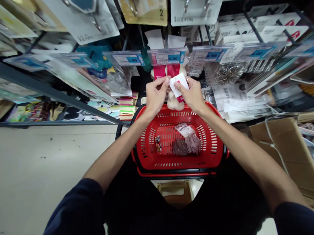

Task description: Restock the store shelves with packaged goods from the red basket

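My right hand (194, 95) grips a white header card (179, 84) with a pink-red part, thumb pressed on its front. Below the card hangs a cream-coloured bundle (175, 102), which looks like a skein of cord or yarn. My left hand (157, 94) is closed in a pinch at the card's left edge; the fingers hide exactly what part is pinched. Behind my hands, similar pink-labelled packs (160, 71) hang on a rack hook. Directly below is a red shopping basket (151, 163) holding a packet of greyish-mauve strands (190, 142) and a small black-and-red labelled packet (158, 144).
Price tags (167, 56) and hooks carrying carded goods stick out ahead. A dark shelf edge (54, 93) runs along the left, above pale floor (50, 167). An opened cardboard box (283, 139) stands at right. The basket sits close to my legs, its black handle lowered.
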`<control>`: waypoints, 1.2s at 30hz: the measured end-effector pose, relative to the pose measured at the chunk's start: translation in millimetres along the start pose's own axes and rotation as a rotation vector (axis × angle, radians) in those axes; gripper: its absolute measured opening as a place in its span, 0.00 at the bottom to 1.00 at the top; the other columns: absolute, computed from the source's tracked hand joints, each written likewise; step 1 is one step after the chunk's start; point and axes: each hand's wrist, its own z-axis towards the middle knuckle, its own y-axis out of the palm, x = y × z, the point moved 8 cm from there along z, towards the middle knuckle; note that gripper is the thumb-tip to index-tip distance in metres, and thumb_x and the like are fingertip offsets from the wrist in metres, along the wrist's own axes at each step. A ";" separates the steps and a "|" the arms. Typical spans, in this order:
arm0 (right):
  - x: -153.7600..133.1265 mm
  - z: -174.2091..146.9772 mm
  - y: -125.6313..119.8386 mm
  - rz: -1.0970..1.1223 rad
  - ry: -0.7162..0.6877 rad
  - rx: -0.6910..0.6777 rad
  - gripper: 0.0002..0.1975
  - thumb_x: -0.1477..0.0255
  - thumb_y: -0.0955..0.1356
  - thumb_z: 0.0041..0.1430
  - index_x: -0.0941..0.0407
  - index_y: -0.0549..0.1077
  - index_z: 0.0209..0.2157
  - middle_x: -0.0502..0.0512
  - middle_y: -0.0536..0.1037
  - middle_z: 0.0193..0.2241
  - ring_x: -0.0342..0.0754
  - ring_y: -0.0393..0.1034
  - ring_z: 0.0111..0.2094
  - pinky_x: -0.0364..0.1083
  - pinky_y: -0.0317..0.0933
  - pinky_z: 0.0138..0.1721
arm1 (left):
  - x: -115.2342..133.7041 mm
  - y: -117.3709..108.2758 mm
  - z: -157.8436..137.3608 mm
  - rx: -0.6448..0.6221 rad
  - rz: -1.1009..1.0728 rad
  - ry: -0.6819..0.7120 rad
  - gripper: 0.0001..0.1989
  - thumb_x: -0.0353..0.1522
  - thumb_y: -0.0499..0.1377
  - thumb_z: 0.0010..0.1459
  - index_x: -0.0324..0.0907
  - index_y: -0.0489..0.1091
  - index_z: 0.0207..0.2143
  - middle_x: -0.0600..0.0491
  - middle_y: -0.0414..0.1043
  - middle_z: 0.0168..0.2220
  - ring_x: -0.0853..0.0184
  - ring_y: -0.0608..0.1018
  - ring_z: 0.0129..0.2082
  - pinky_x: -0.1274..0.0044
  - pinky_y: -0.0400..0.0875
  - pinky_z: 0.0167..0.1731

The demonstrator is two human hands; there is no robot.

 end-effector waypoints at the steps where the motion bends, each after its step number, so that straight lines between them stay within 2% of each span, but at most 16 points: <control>1: 0.6 3.6 2.3 -0.013 -0.002 -0.005 0.27 0.44 0.68 0.61 0.55 0.74 0.42 0.54 0.77 0.34 0.49 0.72 0.37 0.48 0.71 0.37 | 0.3 -1.8 3.2 0.012 0.009 0.008 0.15 0.43 0.64 0.61 0.43 0.81 0.42 0.50 0.82 0.36 0.66 0.81 0.37 0.75 0.77 0.38; 5: -6.0 18.1 4.0 -0.041 -0.035 0.052 0.26 0.45 0.68 0.62 0.55 0.75 0.42 0.55 0.77 0.35 0.51 0.72 0.39 0.51 0.73 0.40 | 4.9 -10.3 14.7 0.057 0.033 0.044 0.15 0.44 0.64 0.62 0.43 0.80 0.42 0.51 0.80 0.39 0.66 0.81 0.39 0.77 0.77 0.37; 8: -12.5 28.4 4.3 -0.015 -0.075 0.103 0.26 0.46 0.67 0.63 0.55 0.76 0.43 0.55 0.77 0.36 0.53 0.73 0.41 0.53 0.74 0.42 | 12.8 -15.3 22.6 0.107 0.033 0.079 0.13 0.43 0.64 0.62 0.43 0.79 0.37 0.51 0.78 0.39 0.66 0.80 0.41 0.77 0.76 0.38; 11: -9.6 34.8 4.5 -0.025 -0.095 0.171 0.26 0.46 0.66 0.64 0.55 0.75 0.42 0.55 0.76 0.36 0.54 0.73 0.43 0.54 0.74 0.42 | 19.3 -16.6 28.8 0.156 0.061 0.121 0.12 0.39 0.63 0.63 0.42 0.76 0.29 0.52 0.75 0.36 0.65 0.77 0.43 0.77 0.76 0.40; 15: 2.5 42.7 11.2 -0.078 -0.149 0.221 0.25 0.47 0.62 0.67 0.55 0.74 0.42 0.54 0.74 0.38 0.52 0.72 0.44 0.52 0.73 0.40 | 15.9 -16.5 38.0 0.218 0.062 0.158 0.15 0.33 0.61 0.64 0.42 0.71 0.23 0.54 0.69 0.29 0.66 0.76 0.38 0.76 0.75 0.38; 19: 14.9 53.8 14.3 -0.096 -0.153 0.279 0.25 0.50 0.59 0.70 0.58 0.72 0.40 0.54 0.72 0.37 0.52 0.73 0.44 0.51 0.73 0.39 | -2.3 -12.8 52.1 0.180 -0.039 0.090 0.08 0.33 0.61 0.63 0.41 0.74 0.30 0.54 0.73 0.33 0.64 0.77 0.44 0.76 0.75 0.38; 23: 16.8 63.9 14.1 -0.124 -0.131 0.248 0.22 0.52 0.61 0.70 0.57 0.73 0.42 0.57 0.75 0.40 0.55 0.73 0.47 0.53 0.74 0.42 | -17.7 -9.9 63.0 0.168 -0.142 0.020 0.04 0.30 0.62 0.61 0.40 0.77 0.36 0.53 0.77 0.36 0.64 0.78 0.43 0.75 0.76 0.38; 29: 15.7 75.3 17.4 -0.195 -0.137 0.181 0.24 0.50 0.62 0.68 0.57 0.74 0.44 0.58 0.77 0.38 0.55 0.74 0.45 0.52 0.72 0.40 | -38.0 -4.2 79.2 0.167 -0.202 -0.032 0.06 0.27 0.59 0.60 0.39 0.77 0.37 0.52 0.77 0.35 0.65 0.80 0.41 0.73 0.76 0.39; 32: 18.6 73.7 17.5 -0.213 -0.103 0.217 0.24 0.49 0.63 0.67 0.57 0.75 0.41 0.57 0.77 0.35 0.53 0.74 0.41 0.51 0.72 0.40 | -49.3 -7.4 81.2 0.189 -0.188 -0.102 0.05 0.27 0.60 0.60 0.39 0.76 0.35 0.52 0.77 0.32 0.65 0.80 0.36 0.73 0.76 0.37; 34: 15.1 66.5 15.8 -0.231 -0.092 0.258 0.23 0.49 0.65 0.66 0.57 0.74 0.38 0.56 0.76 0.33 0.52 0.73 0.40 0.51 0.71 0.41 | -47.7 -11.0 77.9 0.191 -0.150 -0.092 0.04 0.28 0.60 0.60 0.39 0.76 0.35 0.51 0.78 0.33 0.64 0.80 0.37 0.72 0.76 0.40; 36: 5.6 55.5 14.5 -0.241 -0.108 0.284 0.22 0.50 0.65 0.66 0.56 0.74 0.36 0.54 0.75 0.31 0.51 0.71 0.38 0.51 0.70 0.41 | -36.6 -14.9 71.0 0.193 -0.086 -0.023 0.04 0.30 0.61 0.61 0.40 0.76 0.35 0.50 0.79 0.35 0.63 0.80 0.41 0.71 0.75 0.44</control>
